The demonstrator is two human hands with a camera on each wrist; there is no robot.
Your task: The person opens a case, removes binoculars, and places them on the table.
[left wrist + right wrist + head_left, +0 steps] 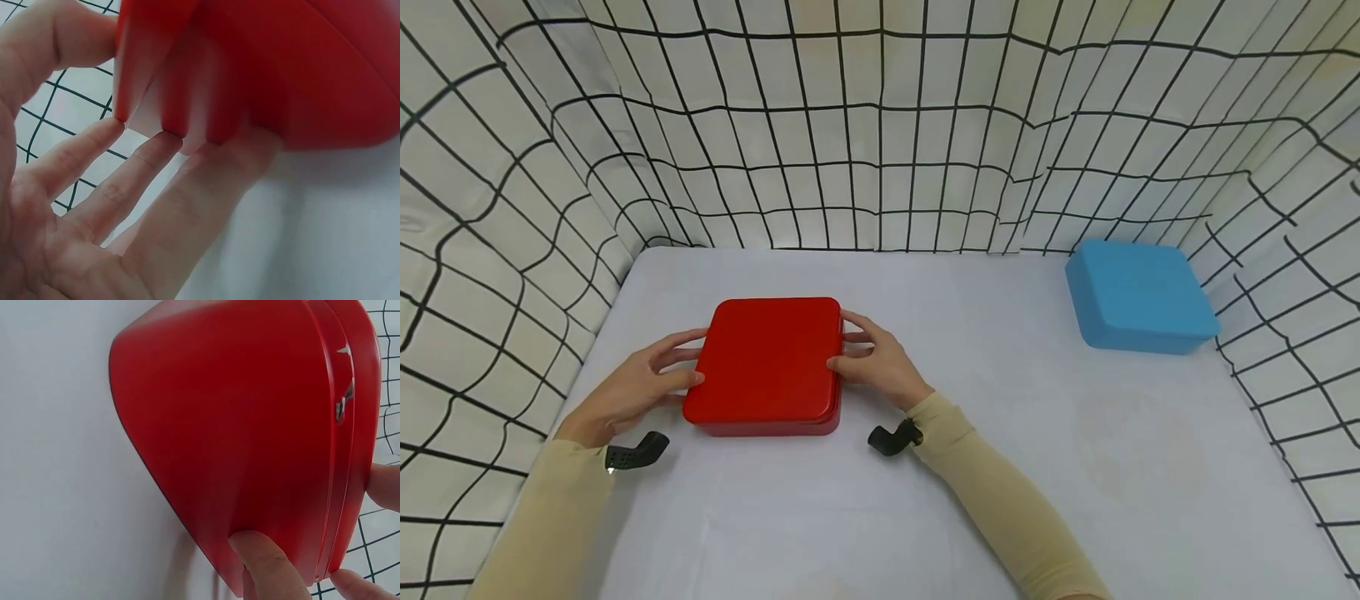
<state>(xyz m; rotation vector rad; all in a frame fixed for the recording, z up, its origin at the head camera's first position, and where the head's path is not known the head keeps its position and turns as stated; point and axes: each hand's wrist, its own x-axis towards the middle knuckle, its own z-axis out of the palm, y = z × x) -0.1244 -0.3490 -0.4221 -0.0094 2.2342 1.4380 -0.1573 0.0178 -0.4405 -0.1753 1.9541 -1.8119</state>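
A red lidded metal box (767,362) stands on the white table, left of the middle, its lid on. My left hand (625,387) holds its left side; in the left wrist view the fingertips touch the red wall (250,75) and the thumb is at the lid edge. My right hand (883,362) grips the right side, its thumb near the front corner. In the right wrist view, fingers (269,565) touch the wall and the lid rim, where the seam (340,412) shows chipped paint. What the box contains is hidden.
At the table's back right sits a blue box (1138,300), close to the grid wall. Black-lined netting (880,125) encloses the back and both sides of the white table (1000,500). A black wrist strap (636,452) hangs by each sleeve.
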